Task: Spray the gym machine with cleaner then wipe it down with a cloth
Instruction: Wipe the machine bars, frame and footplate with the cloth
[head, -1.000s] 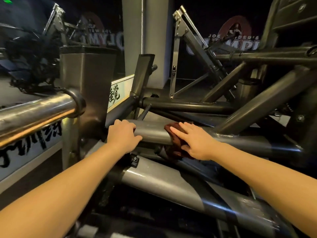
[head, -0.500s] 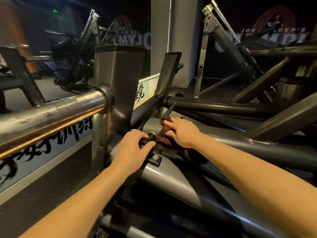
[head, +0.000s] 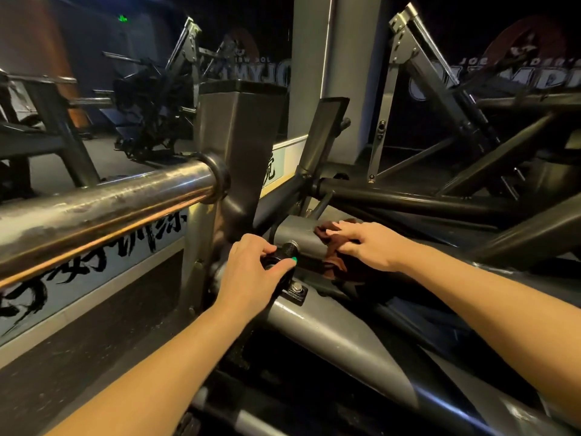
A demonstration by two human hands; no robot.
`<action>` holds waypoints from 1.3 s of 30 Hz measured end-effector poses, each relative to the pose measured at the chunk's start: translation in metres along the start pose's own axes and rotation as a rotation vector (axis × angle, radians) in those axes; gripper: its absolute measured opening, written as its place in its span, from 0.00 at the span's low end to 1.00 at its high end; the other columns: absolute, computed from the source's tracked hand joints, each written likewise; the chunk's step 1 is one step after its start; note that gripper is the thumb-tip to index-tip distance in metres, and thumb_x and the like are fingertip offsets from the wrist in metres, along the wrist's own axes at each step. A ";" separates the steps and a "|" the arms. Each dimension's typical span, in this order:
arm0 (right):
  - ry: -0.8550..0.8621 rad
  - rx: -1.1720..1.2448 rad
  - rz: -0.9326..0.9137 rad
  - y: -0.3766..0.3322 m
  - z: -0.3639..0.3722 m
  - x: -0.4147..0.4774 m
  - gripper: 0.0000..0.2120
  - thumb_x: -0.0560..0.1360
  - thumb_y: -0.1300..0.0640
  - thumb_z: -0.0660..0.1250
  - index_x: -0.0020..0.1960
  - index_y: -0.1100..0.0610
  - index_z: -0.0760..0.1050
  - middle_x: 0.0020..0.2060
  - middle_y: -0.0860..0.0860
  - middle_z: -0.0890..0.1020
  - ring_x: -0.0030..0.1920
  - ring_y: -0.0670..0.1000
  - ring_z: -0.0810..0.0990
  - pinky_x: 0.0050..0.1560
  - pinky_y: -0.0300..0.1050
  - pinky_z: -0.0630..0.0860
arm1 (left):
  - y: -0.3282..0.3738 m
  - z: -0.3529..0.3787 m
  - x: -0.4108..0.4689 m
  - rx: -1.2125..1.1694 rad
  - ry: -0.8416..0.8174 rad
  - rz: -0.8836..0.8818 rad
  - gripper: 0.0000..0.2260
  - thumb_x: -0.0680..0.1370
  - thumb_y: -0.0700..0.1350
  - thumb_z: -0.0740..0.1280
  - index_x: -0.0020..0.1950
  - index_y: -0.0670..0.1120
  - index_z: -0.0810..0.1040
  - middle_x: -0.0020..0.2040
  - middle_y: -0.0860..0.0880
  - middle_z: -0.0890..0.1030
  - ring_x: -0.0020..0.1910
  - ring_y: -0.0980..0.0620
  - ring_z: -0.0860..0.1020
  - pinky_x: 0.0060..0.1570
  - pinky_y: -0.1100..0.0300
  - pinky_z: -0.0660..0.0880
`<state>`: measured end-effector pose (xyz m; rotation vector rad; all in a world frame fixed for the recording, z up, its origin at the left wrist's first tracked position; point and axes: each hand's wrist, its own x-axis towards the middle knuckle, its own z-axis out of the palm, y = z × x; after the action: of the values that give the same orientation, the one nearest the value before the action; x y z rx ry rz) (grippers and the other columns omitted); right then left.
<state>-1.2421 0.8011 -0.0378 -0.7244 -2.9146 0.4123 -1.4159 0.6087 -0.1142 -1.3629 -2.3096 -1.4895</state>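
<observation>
A: Where is the cloth now?

B: The dark red cloth (head: 341, 265) lies on a grey tube (head: 294, 232) of the gym machine (head: 330, 335), in the middle of the scene, and part of it hangs down on the near side. The right hand (head: 374, 247) presses it with fingers almost straight, not closed around it.

A: And the other one?

B: The left hand (head: 251, 269) is curled around a black fitting (head: 287, 248) with a threaded bolt end, just left of the cloth.

A: What can go wrong?

B: I think the hanging part can catch on that bolt or on the bracket nut (head: 297, 289) below it, because they are so close. Also, since the cloth is only pressed, it may slip off the round tube and fall into the dark gap under it. If the left hand turns the fitting, it may loosen. I see no spray bottle, so I cannot tell whether this tube is wet.
</observation>
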 end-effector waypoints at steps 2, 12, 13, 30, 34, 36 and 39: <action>-0.015 0.010 -0.001 0.003 -0.003 0.002 0.17 0.85 0.50 0.62 0.72 0.43 0.76 0.80 0.47 0.65 0.81 0.51 0.59 0.80 0.53 0.52 | 0.000 0.000 0.000 -0.019 0.005 0.004 0.17 0.73 0.55 0.78 0.53 0.52 0.75 0.51 0.59 0.74 0.53 0.57 0.74 0.49 0.59 0.75; -0.169 0.120 -0.148 -0.043 0.007 0.084 0.24 0.79 0.68 0.65 0.66 0.45 0.81 0.78 0.43 0.67 0.81 0.48 0.57 0.82 0.56 0.48 | -0.002 0.001 0.002 -0.026 -0.003 0.014 0.16 0.73 0.55 0.78 0.51 0.52 0.75 0.50 0.59 0.73 0.54 0.56 0.72 0.47 0.64 0.71; -0.183 0.116 -0.161 -0.039 0.005 0.082 0.24 0.79 0.69 0.65 0.66 0.45 0.81 0.78 0.42 0.67 0.81 0.47 0.57 0.82 0.56 0.48 | -0.001 0.000 0.002 -0.030 -0.007 0.010 0.16 0.73 0.55 0.78 0.52 0.52 0.75 0.50 0.59 0.73 0.55 0.56 0.72 0.47 0.65 0.70; 0.000 0.038 0.036 -0.046 0.019 0.082 0.19 0.86 0.56 0.57 0.76 0.50 0.72 0.77 0.54 0.70 0.77 0.57 0.66 0.76 0.52 0.60 | -0.002 0.003 0.001 -0.071 0.013 -0.009 0.15 0.73 0.54 0.79 0.53 0.51 0.77 0.51 0.58 0.74 0.55 0.56 0.72 0.51 0.62 0.72; 0.102 0.039 0.219 -0.008 0.004 0.035 0.18 0.86 0.54 0.58 0.73 0.54 0.76 0.72 0.57 0.76 0.70 0.59 0.74 0.71 0.51 0.68 | 0.001 0.006 -0.005 -0.079 0.052 0.001 0.14 0.74 0.51 0.78 0.54 0.52 0.76 0.51 0.58 0.74 0.55 0.55 0.73 0.50 0.62 0.72; 0.142 0.038 0.302 0.016 -0.005 0.009 0.17 0.85 0.53 0.60 0.69 0.54 0.79 0.66 0.57 0.81 0.65 0.59 0.78 0.65 0.50 0.71 | 0.001 0.008 -0.007 -0.099 0.071 -0.001 0.14 0.75 0.50 0.78 0.53 0.53 0.75 0.51 0.59 0.73 0.55 0.54 0.73 0.49 0.64 0.71; 0.193 0.014 0.401 0.034 -0.007 -0.017 0.17 0.84 0.53 0.59 0.69 0.53 0.79 0.65 0.56 0.82 0.64 0.59 0.79 0.64 0.52 0.72 | 0.001 0.010 -0.007 -0.132 0.075 0.001 0.14 0.75 0.50 0.78 0.53 0.54 0.75 0.50 0.62 0.72 0.56 0.54 0.72 0.47 0.69 0.68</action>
<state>-1.2105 0.8233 -0.0411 -1.2741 -2.5787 0.3720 -1.4071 0.6121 -0.1221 -1.3117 -2.2014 -1.6891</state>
